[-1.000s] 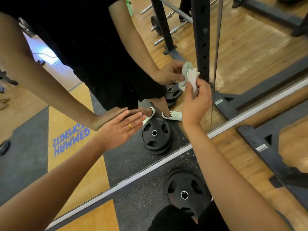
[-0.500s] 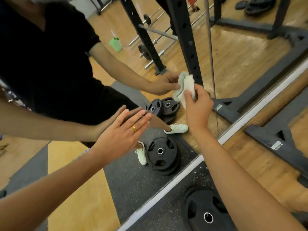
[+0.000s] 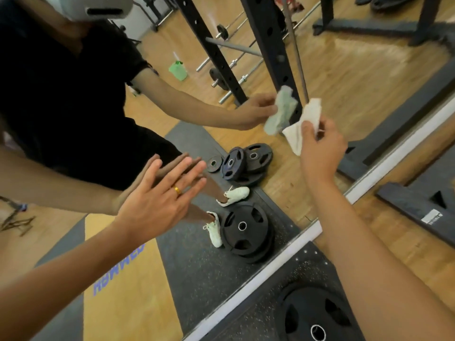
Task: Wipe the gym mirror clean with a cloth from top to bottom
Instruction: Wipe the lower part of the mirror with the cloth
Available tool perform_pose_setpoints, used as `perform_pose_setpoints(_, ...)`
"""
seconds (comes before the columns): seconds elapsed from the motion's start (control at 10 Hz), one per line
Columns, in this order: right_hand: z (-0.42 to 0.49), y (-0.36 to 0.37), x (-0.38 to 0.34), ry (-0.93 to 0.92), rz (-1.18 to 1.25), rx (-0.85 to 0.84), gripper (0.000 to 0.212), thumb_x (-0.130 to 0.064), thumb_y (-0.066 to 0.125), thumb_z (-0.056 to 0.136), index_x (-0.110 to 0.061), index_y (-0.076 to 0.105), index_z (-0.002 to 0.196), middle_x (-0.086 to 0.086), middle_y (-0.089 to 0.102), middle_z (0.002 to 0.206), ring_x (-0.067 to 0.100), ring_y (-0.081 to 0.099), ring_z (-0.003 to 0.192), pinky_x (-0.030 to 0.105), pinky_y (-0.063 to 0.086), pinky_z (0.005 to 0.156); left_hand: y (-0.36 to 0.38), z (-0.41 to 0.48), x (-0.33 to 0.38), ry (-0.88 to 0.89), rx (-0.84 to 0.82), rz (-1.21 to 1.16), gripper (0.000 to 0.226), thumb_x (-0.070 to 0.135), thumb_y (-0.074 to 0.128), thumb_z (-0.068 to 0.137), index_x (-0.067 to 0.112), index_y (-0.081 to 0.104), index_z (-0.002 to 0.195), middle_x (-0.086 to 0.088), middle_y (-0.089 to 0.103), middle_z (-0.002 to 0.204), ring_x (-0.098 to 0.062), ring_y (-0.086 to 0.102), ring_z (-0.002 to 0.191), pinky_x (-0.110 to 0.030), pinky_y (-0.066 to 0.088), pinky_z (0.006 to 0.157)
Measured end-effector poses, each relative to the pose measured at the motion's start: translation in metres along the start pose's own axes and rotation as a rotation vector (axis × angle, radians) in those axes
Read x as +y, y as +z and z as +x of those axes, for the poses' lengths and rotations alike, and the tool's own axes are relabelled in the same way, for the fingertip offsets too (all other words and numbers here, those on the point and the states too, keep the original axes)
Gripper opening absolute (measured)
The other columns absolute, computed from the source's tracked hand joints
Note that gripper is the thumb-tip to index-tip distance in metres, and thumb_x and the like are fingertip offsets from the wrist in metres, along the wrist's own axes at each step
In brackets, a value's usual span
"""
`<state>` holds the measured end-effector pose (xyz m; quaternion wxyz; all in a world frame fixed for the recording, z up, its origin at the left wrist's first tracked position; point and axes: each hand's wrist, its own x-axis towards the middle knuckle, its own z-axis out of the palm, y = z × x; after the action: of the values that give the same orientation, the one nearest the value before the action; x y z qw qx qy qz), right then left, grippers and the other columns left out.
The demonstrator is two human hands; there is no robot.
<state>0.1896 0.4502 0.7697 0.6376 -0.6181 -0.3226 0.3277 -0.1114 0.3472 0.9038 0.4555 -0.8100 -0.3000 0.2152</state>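
Note:
The gym mirror (image 3: 344,77) fills most of the view, its white bottom frame running diagonally from lower left to right. My right hand (image 3: 320,143) pinches a crumpled white cloth (image 3: 301,124) just off the glass, its reflection a short gap to the left. My left hand (image 3: 160,198), with a gold ring, lies flat with straight spread fingers against the mirror, meeting its own reflection. The mirror shows a person in a black shirt.
A black weight plate (image 3: 317,318) lies on the rubber floor by the mirror's base at lower right. A dark rack foot (image 3: 418,212) sits on the wood floor at right. Reflected plates, rack posts and barbells show in the glass.
My view has tilted upward. My right hand with the cloth has come a little away from the glass, so cloth and reflection now show apart. My left hand stays flat on the mirror.

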Motion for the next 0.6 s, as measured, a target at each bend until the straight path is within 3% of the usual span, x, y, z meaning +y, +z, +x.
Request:
perform_pose_setpoints(0.1,0.014,0.023,0.001,0.067,0.058,0.069,0.023,-0.026,0.064,0.100,-0.009,0.070,0.114,-0.009,0.066,0.097,0.008,0.063,0.089,0.025,0.054,0.078,-0.002,0.000,-0.001,0.009,-0.020,0.037,0.064,0.041,0.049,0.103,0.018,0.033,0.161,-0.009,0.015,0.171,-0.031,0.017,0.157,-0.061,0.000,0.124)
perform_pose_setpoints(0.2,0.005,0.041,0.001,0.099,0.085,0.168,0.024,-0.028,0.064,0.099,-0.008,0.070,0.112,-0.004,0.068,0.099,0.007,0.059,0.086,0.006,0.042,0.068,-0.003,0.001,-0.002,0.017,-0.021,0.038,0.064,0.041,0.048,0.103,0.018,0.031,0.161,-0.009,0.017,0.171,-0.030,0.019,0.157,-0.061,0.003,0.123)
perform_pose_setpoints(0.3,-0.020,0.045,0.004,0.030,0.058,0.106,0.017,-0.022,0.064,0.098,-0.007,0.069,0.103,-0.005,0.062,0.094,0.005,0.052,0.083,0.004,0.037,0.069,0.001,0.000,-0.004,0.009,-0.011,-0.017,0.065,0.041,0.049,0.103,0.019,0.030,0.161,-0.007,0.021,0.170,-0.028,0.017,0.157,-0.057,0.001,0.125)
perform_pose_setpoints(0.4,-0.038,0.040,0.011,-0.086,0.020,-0.003,0.012,-0.016,0.065,0.098,-0.004,0.069,0.100,-0.006,0.059,0.093,0.004,0.049,0.082,0.002,0.034,0.071,0.000,0.002,-0.004,0.002,-0.016,-0.015,0.063,0.039,0.047,0.104,0.018,0.032,0.161,-0.007,0.024,0.169,-0.027,0.020,0.157,-0.057,0.009,0.123)
perform_pose_setpoints(0.5,-0.014,0.034,0.013,-0.068,0.034,0.025,0.017,-0.019,0.063,0.099,-0.006,0.070,0.106,0.000,0.065,0.100,0.001,0.050,0.085,0.007,0.040,0.075,-0.004,0.005,0.001,-0.026,-0.072,-0.106,0.056,0.034,0.040,0.104,0.018,0.040,0.158,-0.010,0.027,0.168,-0.030,0.018,0.156,-0.054,-0.004,0.125)
perform_pose_setpoints(0.6,0.006,0.034,0.012,0.010,0.073,0.103,0.023,-0.023,0.061,0.099,-0.011,0.072,0.115,-0.003,0.068,0.107,0.007,0.060,0.093,0.019,0.049,0.081,-0.008,0.009,0.011,-0.094,-0.157,-0.167,0.055,0.028,0.026,0.105,0.013,0.045,0.154,-0.015,0.021,0.169,-0.035,0.014,0.157,-0.058,-0.007,0.124)
